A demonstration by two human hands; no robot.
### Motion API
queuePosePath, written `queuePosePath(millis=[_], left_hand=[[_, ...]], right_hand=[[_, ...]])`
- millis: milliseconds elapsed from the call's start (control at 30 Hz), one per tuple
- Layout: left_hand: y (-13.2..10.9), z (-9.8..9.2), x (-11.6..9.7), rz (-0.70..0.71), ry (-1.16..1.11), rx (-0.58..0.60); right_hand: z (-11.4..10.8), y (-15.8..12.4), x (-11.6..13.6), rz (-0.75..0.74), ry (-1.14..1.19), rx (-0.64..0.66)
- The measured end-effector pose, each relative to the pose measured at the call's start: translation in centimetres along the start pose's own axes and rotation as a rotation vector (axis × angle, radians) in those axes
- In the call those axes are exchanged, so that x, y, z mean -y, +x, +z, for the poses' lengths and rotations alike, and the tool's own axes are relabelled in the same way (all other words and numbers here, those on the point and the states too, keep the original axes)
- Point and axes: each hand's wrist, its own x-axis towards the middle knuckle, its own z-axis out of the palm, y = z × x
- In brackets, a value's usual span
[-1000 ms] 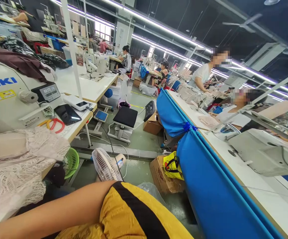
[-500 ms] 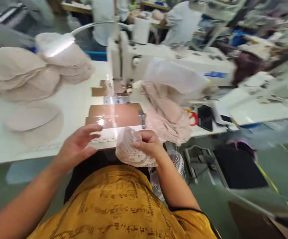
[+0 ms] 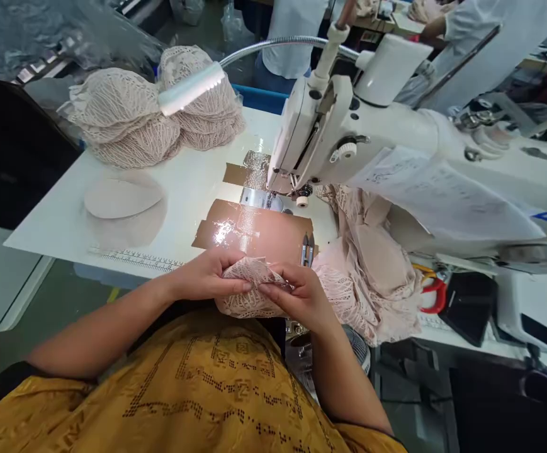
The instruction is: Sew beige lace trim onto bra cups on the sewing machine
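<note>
Both my hands pinch one pale pink lace cup (image 3: 249, 303) at the table's front edge, just above my lap. My left hand (image 3: 209, 275) grips its left upper rim, thumb on top. Opposite it, my right hand (image 3: 304, 296) holds the right part of the rim between thumb and fingers. Behind the cup, a brown taped patch (image 3: 268, 233) covers the table in front of the sewing machine (image 3: 330, 138). Small thread snips (image 3: 307, 250) lie at the patch's right end, close to my right hand.
Stacked lace cups (image 3: 122, 119) stand at the back left under a lamp (image 3: 192, 88). Smooth cup pieces (image 3: 122, 198) lie nearer. Right of the needle is a heap of lace pieces (image 3: 372, 264), then red-handled scissors (image 3: 436, 296) and a black phone (image 3: 469, 305). People work behind the machine.
My left hand has come in from the left, where it was open and apart, and now grips the lace cup alongside my right hand. The camera view has shifted and sharpened.
</note>
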Motion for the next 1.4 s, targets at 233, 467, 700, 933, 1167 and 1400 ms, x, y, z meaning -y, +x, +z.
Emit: queuePosePath(millis=[233,467,700,933,1167,1400], left_hand=[[-1.1,0.1,0.0,0.239,0.457,-0.403],[-2.6,-1.0,-1.4,0.173,0.590,-0.338],[-2.9,-0.6,-5.0,0.390,0.764,-0.002],[-2.8,-1.2,-4.9,0.478,0.875,-0.089],[-1.9,-3.0,-3.3,0.306,0.509,0.110],[-2.2,-4.0,-2.2,0.297,0.522,-0.019]], right_hand=[[-0.6,1.5,0.1,-0.008,-0.105,-0.030],[-0.5,1.4,-0.2,0.084,-0.061,-0.102],[0.3,0.6,-0.4,0.036,-0.019,-0.181],[1.6,0.5,0.4,-0.040,-0.107,-0.224],[2.5,1.2,0.5,-0.174,-0.131,-0.156],[1.5,1.1,2.1,-0.306,-0.348,-0.136]])
